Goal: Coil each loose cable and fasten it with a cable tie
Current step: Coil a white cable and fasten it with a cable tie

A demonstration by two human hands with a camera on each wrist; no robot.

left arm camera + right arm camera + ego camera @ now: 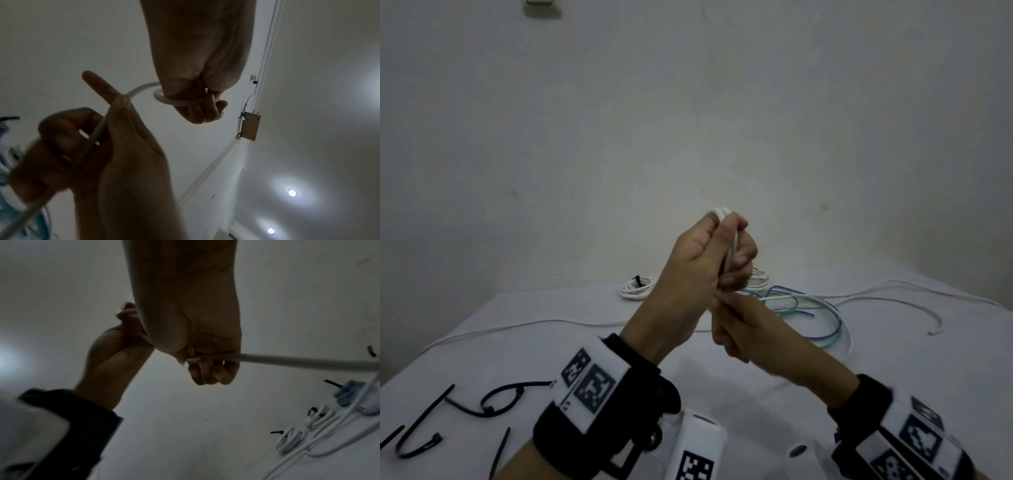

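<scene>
Your left hand [698, 260] is raised above the white table [524, 342], fingers curled tight around the loops of a white cable [732, 246]; the bend of the loops pokes out above your fist. In the left wrist view the same coil [164, 99] curves under the heel of that hand, pinned by the curled fingers.

Your right hand [736, 325] sits just below and in front of the left one, touching it. Its thumb and fingers pinch the running length of the same cable; in the right wrist view the cable [298, 360] leaves that fist in a straight line toward the table. In the head view the free length [887, 291] trails across the tabletop to your right.

At the far edge of the table lie two white coiled cables, one [637, 289] with a black tie on it, the other [758, 279] half hidden behind your hands. Beside them sits a loose tangle of blue and green wires [811, 315]. Another white cable [517, 327] runs along the table on your left. Near your left wrist lie several black cable ties [496, 404], some looped, some straight.
</scene>
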